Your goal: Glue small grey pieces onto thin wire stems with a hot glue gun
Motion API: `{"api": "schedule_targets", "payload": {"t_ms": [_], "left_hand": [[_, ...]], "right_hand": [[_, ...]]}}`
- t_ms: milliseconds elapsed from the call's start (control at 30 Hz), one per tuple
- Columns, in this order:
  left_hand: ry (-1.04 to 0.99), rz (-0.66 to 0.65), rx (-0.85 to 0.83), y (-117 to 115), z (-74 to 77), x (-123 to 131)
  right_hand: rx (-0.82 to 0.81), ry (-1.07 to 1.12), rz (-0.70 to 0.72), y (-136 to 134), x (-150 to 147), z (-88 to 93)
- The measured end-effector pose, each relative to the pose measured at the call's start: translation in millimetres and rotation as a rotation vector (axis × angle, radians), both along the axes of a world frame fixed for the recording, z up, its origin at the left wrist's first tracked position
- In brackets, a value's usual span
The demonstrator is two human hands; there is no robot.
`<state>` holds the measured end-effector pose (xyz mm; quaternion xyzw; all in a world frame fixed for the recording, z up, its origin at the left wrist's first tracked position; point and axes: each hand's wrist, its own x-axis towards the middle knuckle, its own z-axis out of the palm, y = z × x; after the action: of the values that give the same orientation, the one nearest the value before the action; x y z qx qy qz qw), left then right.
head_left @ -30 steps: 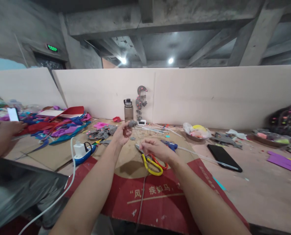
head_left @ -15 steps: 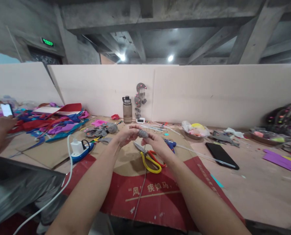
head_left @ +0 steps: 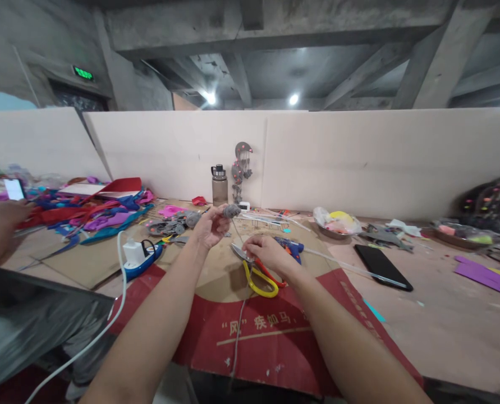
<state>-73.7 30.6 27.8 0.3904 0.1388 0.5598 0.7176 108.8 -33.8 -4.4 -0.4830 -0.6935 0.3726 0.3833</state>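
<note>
My left hand point(head_left: 211, 227) is closed round a small grey bundle of wound yarn point(head_left: 232, 211), raised above the cardboard. From the bundle a grey yarn strand point(head_left: 237, 331) slants down to my right hand point(head_left: 265, 251), whose fingers are pinched together on it. Past that hand the strand trails over the red part of the cardboard point(head_left: 283, 359) to the front edge. Beneath my right hand lie scissors point(head_left: 263, 287) with one yellow and one red handle, blades partly covered by the hand. A blue glue gun point(head_left: 290, 247) rests just right of it.
Grey felt pieces point(head_left: 171, 224) lie to the left, beside a blue power strip point(head_left: 142, 264) with a white cable. A bottle point(head_left: 220, 188) and a hanging ornament point(head_left: 241, 168) are at the back. A black phone point(head_left: 382, 266) lies right; another person's hand point(head_left: 8, 213) is far left.
My hands have drawn apart: the left moved left and up with the yarn bundle, the right moved lower. A length of yarn now stretches between them.
</note>
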Motion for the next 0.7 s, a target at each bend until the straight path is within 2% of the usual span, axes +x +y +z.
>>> {"api": "schedule_targets", "payload": {"t_ms": [67,133,200,267,367,433,500,600,700], "left_hand": [[0.091,-0.029,0.061,-4.9,-0.2,1.8],[0.233,-0.034,0.124,-8.7,-2.0,6.3],[0.366,-0.028,0.175,-10.7,-4.4,11.2],[0.447,-0.012,0.209,-11.4,-5.9,14.4],[0.481,0.001,0.216,-10.8,-6.1,14.1],[0.454,-0.013,0.214,-10.0,-5.6,11.5],[0.428,-0.057,0.222,-9.5,-5.5,8.9],[0.476,-0.098,0.22,-8.6,-7.3,8.8],[0.511,0.029,0.15,-3.9,-10.1,11.7]], "right_hand": [[0.094,0.036,-0.198,8.7,2.2,-5.1],[0.16,0.17,-0.267,13.7,3.2,-4.7],[0.152,0.34,-0.199,12.2,0.8,-0.6],[0.108,0.47,-0.069,6.1,-4.2,3.3],[0.025,0.504,0.068,-1.6,-10.9,3.1],[-0.034,0.47,0.051,-1.0,-10.9,0.4],[-0.052,0.486,-0.041,3.3,-6.7,-1.2],[0.009,0.62,-0.147,9.4,2.7,2.6],[0.102,0.729,-0.133,7.0,6.9,11.4]]}}
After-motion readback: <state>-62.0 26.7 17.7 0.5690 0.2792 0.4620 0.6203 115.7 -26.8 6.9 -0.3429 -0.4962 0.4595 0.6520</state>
